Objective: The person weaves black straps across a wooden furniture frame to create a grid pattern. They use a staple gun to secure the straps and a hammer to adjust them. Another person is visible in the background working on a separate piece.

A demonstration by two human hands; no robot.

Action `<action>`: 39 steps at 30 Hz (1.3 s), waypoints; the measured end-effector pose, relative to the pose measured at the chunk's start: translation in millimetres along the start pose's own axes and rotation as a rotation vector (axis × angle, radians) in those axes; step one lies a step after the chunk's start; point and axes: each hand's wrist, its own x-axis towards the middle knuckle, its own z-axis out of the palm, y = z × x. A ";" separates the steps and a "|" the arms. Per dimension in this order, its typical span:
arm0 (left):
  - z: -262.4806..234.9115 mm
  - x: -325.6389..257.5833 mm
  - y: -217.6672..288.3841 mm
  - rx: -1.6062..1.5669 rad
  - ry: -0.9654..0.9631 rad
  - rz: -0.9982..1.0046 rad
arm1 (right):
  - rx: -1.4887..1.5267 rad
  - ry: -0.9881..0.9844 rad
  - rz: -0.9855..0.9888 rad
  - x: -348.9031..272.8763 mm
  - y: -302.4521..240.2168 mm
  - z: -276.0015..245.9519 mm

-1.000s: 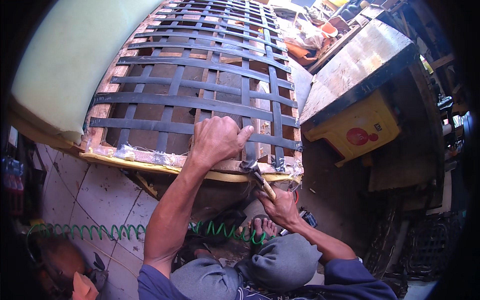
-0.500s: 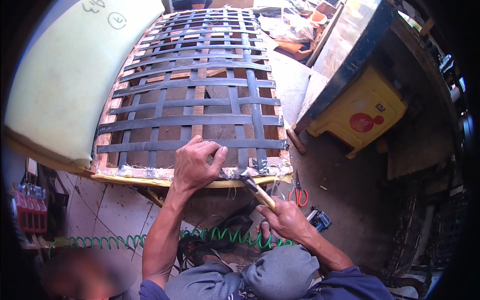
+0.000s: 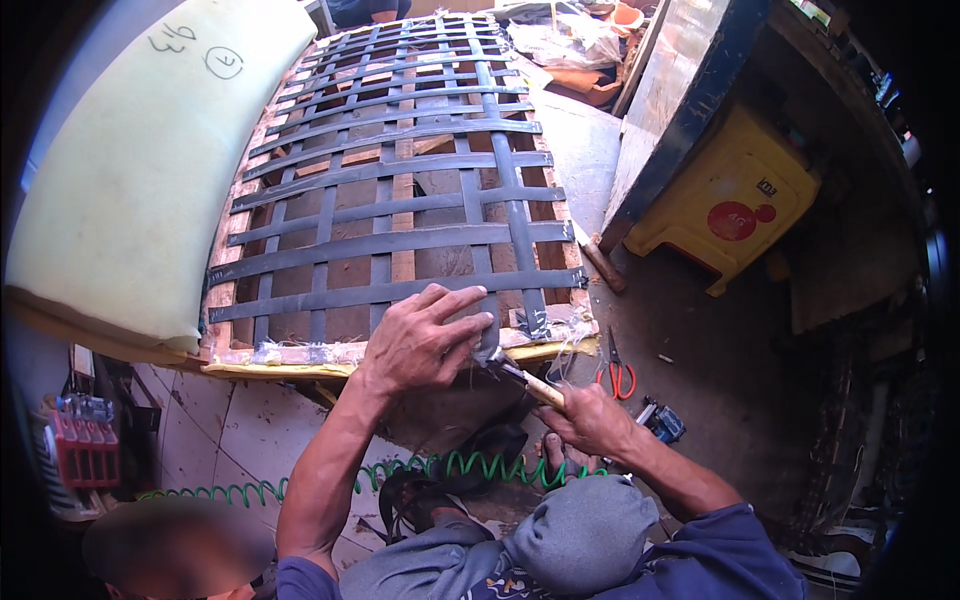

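Left hand (image 3: 425, 340) presses webbing (image 3: 380, 240) flat, grip open; right hand (image 3: 590, 420) grips hammer (image 3: 520, 375) — yellow stool (image 3: 730, 200), red round label.

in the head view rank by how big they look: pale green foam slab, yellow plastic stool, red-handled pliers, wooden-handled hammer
1. Pale green foam slab
2. Yellow plastic stool
3. Red-handled pliers and wooden-handled hammer: alike, and the right hand hides part of the hammer, so unranked.

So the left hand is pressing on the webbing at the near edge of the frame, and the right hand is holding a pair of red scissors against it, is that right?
Not quite. The right hand holds a wooden-handled hammer, not scissors; the red-handled scissors lie on the floor beside it. The left hand does press on the webbing at the frame's near edge, as the head view shows.
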 end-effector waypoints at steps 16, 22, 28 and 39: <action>-5.5 -3.0 -4.5 -0.286 -0.091 -0.210 | -0.126 -0.018 0.080 3.4 -45.1 -53.7; -2.3 -0.8 -9.2 -0.530 0.076 -0.477 | -0.346 0.043 0.022 13.4 -48.9 -58.6; -0.1 -1.4 -1.4 -0.367 0.023 -0.450 | -0.498 0.045 0.031 12.7 -60.1 -66.5; -5.4 6.4 -3.5 -0.353 0.264 -0.558 | -0.281 -0.203 0.146 -39.3 -0.2 -79.3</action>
